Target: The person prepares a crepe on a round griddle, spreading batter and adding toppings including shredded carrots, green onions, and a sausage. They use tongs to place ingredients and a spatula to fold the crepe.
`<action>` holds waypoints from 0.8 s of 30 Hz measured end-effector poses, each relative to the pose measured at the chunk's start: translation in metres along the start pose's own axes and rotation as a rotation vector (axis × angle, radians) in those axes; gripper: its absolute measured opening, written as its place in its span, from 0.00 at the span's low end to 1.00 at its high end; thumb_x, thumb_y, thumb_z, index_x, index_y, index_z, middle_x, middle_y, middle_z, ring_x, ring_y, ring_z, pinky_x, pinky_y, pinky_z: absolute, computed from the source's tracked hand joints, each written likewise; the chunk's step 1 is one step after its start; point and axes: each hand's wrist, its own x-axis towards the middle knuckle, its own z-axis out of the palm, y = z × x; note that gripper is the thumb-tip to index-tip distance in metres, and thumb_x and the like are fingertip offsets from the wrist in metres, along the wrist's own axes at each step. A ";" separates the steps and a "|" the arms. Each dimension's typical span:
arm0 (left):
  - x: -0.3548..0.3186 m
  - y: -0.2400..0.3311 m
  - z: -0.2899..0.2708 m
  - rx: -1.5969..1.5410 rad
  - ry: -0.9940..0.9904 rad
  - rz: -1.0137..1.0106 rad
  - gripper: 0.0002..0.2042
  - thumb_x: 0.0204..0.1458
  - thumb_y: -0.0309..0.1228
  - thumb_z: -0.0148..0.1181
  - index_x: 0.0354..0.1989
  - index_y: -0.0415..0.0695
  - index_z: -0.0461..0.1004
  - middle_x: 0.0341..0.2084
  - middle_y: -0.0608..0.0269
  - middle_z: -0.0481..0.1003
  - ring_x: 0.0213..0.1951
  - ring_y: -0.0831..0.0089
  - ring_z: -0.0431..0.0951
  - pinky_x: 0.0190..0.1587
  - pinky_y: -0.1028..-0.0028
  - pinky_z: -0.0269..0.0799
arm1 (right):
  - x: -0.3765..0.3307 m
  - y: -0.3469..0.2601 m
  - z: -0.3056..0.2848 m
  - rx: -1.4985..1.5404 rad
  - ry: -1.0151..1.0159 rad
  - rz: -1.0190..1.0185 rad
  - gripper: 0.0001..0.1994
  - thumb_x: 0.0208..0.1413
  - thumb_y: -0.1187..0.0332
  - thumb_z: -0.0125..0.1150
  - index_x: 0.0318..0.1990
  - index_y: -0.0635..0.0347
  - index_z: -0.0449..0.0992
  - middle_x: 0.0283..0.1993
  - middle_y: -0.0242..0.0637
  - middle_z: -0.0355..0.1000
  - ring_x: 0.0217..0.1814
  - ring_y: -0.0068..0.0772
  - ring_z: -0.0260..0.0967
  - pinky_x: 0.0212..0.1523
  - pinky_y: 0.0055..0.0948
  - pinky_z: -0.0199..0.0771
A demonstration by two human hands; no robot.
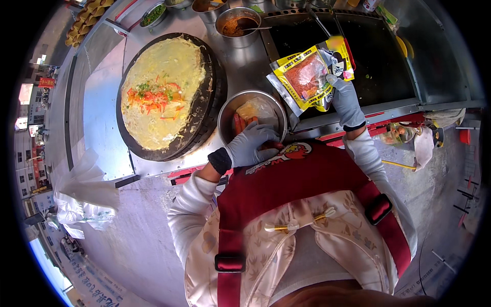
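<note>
My right hand (348, 101), in a grey glove, is closed on yellow-edged food packets (307, 74); a clear window shows reddish contents. It holds them up over the near edge of a dark flat griddle (378, 71). My left hand (251, 145), also gloved, reaches over the near side of a steel bowl (223, 113), its thumb apart from its bent fingers. Orange-red sausages (237, 124) lie in the bowl by those fingers, next to a clear bag (258, 111) with pale yellowish contents. Something dark red shows between thumb and fingers, too shaded to make out.
Left of the bowl, a thin pancake (166, 61) with shredded orange-red and green topping covers a round black griddle (207, 97). Behind stand a steel pot of brown sauce (232, 28) and a dish of chopped greens (153, 15). A plastic bag (87, 197) hangs at the left.
</note>
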 end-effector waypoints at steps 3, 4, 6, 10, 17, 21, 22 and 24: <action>-0.006 0.003 -0.001 -0.056 0.039 -0.048 0.08 0.44 0.33 0.63 0.32 0.45 0.76 0.33 0.63 0.74 0.41 0.64 0.72 0.59 0.63 0.52 | -0.001 -0.004 0.002 0.025 -0.008 0.035 0.19 0.53 0.71 0.54 0.53 0.63 0.65 0.46 0.35 0.70 0.46 0.27 0.70 0.48 0.28 0.72; -0.008 0.001 -0.001 -0.058 0.079 -0.030 0.08 0.44 0.33 0.64 0.32 0.45 0.76 0.31 0.63 0.74 0.39 0.65 0.73 0.57 0.64 0.54 | -0.001 -0.006 0.006 0.031 -0.018 0.036 0.19 0.53 0.71 0.55 0.54 0.63 0.65 0.46 0.35 0.70 0.47 0.27 0.70 0.49 0.28 0.71; -0.011 -0.004 -0.002 -0.059 0.153 0.007 0.09 0.42 0.32 0.64 0.31 0.44 0.75 0.27 0.64 0.74 0.36 0.65 0.74 0.55 0.66 0.58 | 0.002 -0.008 0.014 0.143 -0.063 0.031 0.17 0.54 0.71 0.54 0.51 0.66 0.68 0.45 0.38 0.71 0.45 0.29 0.71 0.48 0.28 0.72; -0.018 -0.004 -0.008 -0.100 0.155 0.005 0.09 0.43 0.28 0.63 0.35 0.41 0.76 0.29 0.60 0.73 0.34 0.62 0.71 0.46 0.67 0.65 | 0.001 -0.005 0.038 0.321 -0.168 0.149 0.18 0.53 0.70 0.54 0.52 0.63 0.66 0.47 0.37 0.70 0.48 0.30 0.70 0.51 0.30 0.70; -0.035 0.008 -0.004 -0.026 0.229 -0.104 0.08 0.47 0.27 0.59 0.37 0.42 0.75 0.33 0.58 0.74 0.39 0.60 0.74 0.45 0.66 0.69 | 0.011 0.010 0.083 -0.385 -0.147 0.110 0.15 0.52 0.70 0.61 0.47 0.67 0.72 0.37 0.34 0.74 0.36 0.20 0.72 0.38 0.20 0.73; -0.044 0.003 0.001 -0.029 0.433 0.046 0.08 0.45 0.24 0.58 0.36 0.43 0.73 0.31 0.58 0.75 0.36 0.60 0.75 0.39 0.67 0.71 | 0.000 -0.001 0.096 -0.915 -0.257 -0.078 0.15 0.52 0.65 0.60 0.45 0.65 0.73 0.32 0.38 0.76 0.27 0.25 0.73 0.28 0.22 0.73; -0.047 0.002 0.002 -0.056 0.463 0.022 0.09 0.43 0.23 0.59 0.35 0.43 0.73 0.29 0.59 0.75 0.34 0.59 0.75 0.37 0.66 0.71 | -0.006 -0.004 0.103 -1.132 -0.335 -0.204 0.15 0.52 0.64 0.59 0.45 0.63 0.74 0.32 0.39 0.75 0.26 0.28 0.74 0.27 0.23 0.73; -0.048 0.001 0.004 -0.035 0.519 0.028 0.08 0.44 0.24 0.60 0.35 0.43 0.73 0.29 0.58 0.75 0.32 0.60 0.76 0.35 0.68 0.71 | -0.011 -0.001 0.118 -1.534 -0.457 -0.706 0.14 0.48 0.63 0.59 0.42 0.59 0.75 0.30 0.37 0.74 0.27 0.36 0.73 0.27 0.27 0.73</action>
